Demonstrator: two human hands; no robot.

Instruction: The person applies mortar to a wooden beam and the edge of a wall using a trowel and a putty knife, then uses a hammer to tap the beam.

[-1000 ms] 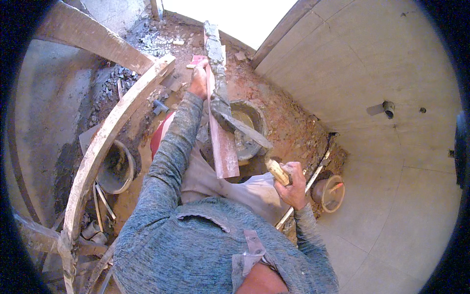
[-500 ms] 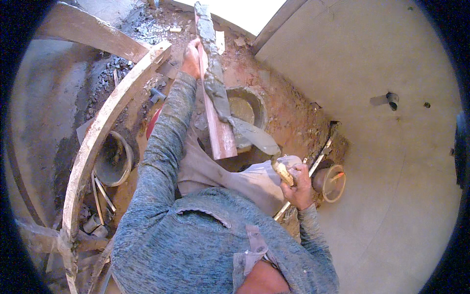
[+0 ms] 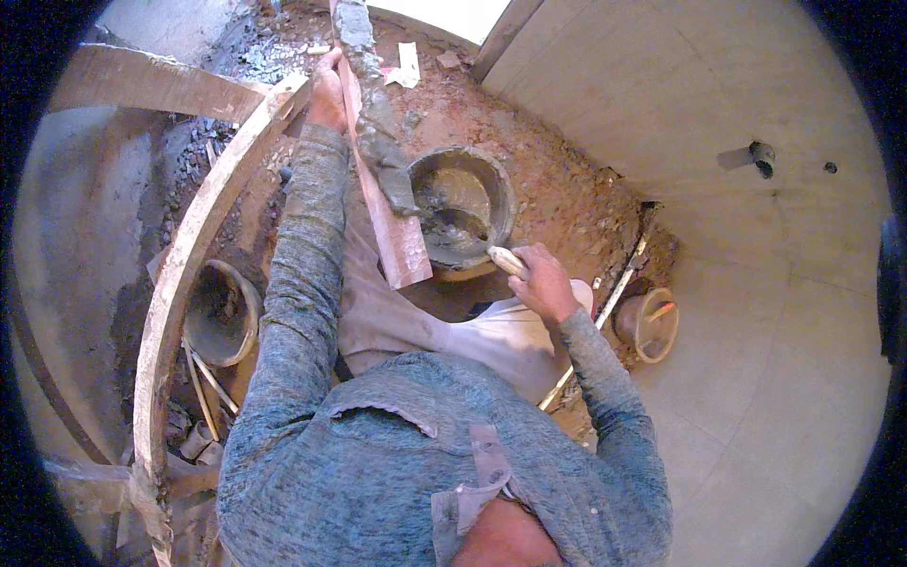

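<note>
The left hand [image 3: 328,93] is stretched far forward, fingers wrapped round the upper end of a long reddish board [image 3: 383,203] that carries a ridge of grey mortar [image 3: 378,142] along its top face. The board slopes from that grip down toward the person's lap, its lower end lying just beside the mortar pan [image 3: 463,206].

The right hand [image 3: 543,282] is closed round the pale wooden handle of a trowel [image 3: 491,253]. A second ago this hand was held lower and further right, near the small orange bucket [image 3: 647,323], with the trowel clear of the pan. Now it has swung in and up, and the blade reaches over the pan's near rim into the wet grey mix. I judge that a fresh scoop is being taken to add to the board, which has kept its place under the left hand's grip.

A curved timber rail [image 3: 189,274] runs along the left, with a second, dirty pan [image 3: 219,314] beside it
</note>
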